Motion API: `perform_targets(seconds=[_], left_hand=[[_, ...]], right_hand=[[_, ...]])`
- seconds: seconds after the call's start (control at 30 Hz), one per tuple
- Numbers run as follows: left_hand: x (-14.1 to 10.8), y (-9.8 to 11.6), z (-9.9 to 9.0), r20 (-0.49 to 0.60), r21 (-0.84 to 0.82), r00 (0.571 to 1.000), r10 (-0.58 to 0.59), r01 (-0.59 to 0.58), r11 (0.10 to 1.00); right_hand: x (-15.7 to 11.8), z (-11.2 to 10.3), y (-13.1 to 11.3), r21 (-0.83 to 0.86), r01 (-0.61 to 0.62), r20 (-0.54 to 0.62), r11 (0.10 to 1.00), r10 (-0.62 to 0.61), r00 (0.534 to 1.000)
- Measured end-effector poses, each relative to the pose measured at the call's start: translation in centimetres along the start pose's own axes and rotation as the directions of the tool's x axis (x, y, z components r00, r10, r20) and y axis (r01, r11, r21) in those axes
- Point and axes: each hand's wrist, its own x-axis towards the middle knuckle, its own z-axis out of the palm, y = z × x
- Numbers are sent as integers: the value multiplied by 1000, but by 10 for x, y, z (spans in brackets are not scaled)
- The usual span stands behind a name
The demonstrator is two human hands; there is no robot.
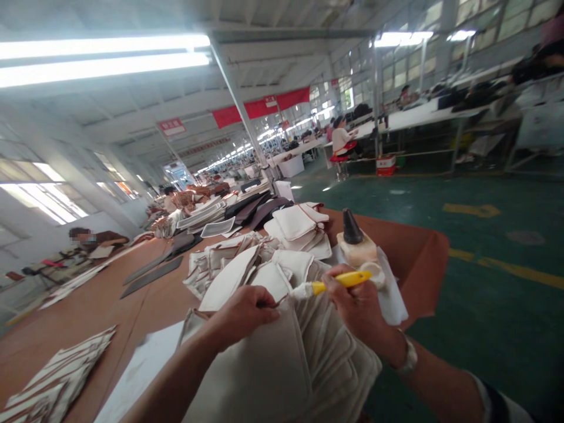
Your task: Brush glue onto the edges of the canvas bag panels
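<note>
The left hand curls closed over the top edge of a soft, light, cream fabric panel, floppy and easiest held by that seamed edge, above a brown paper-covered table; the right hand pinches a slim yellow-handled applicator.

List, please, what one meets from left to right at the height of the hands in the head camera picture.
Striped fabric pieces → white paper sheet → left hand gripping a cream fabric panel → right hand holding a yellow-handled applicator → pale wristband → green painted floor
</note>
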Motion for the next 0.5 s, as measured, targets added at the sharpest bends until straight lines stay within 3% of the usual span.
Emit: perform_targets(seconds=[0.1, 0.2, 0.3, 0.33, 0.4, 0.5], left_hand=[[-4, -2, 0, -17, -9, 1000, 9, -10, 1000], [-11, -2, 4, -55, 36, 997, 51, -49, 998], [-25, -2, 11, -158, 119, 972, 175, -157, 980], [-31, -3, 14, -203, 173, 946, 251, -217, 961], [-42, -6, 19, -262, 326, 856, 446, -356, 876], [-56, -11, 28, -234, 565, 655, 718, -509, 649]], right_hand=[[1, -7, -8, 27, 59, -68, 998, -57, 996], [-2, -7, -16, 96, 73, 22, 993, -75, 997], [-1, -9, -20, -17, 118, 52, 993, -117, 992], [0, -11, -21, -32, 119, 24, 992, -118, 993], [3, -15, -23, 42, 93, -33, 995, -92, 995], [2, -18, -30, 246, 28, -1, 969, -28, 1000]])
